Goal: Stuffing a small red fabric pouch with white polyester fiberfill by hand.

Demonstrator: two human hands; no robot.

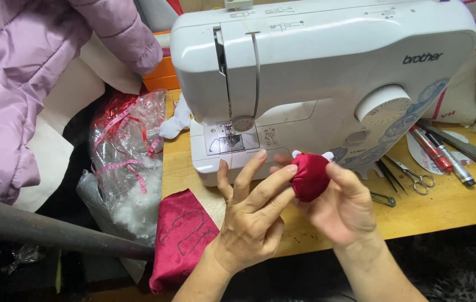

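A red stuffed piece (pixel 309 176) is pinched by the right hand (pixel 343 208) and left hand (pixel 252 215); it could be dropped if loosened.

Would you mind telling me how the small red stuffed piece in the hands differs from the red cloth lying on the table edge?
The stuffed piece is rounded and plump; the red cloth lies flat, drooping over the table edge. The stuffed piece is pinched between the left hand and right hand; the cloth lies untouched. The cloth carries drawn outlines; the stuffed piece shows none. Both are shiny dark red fabric.
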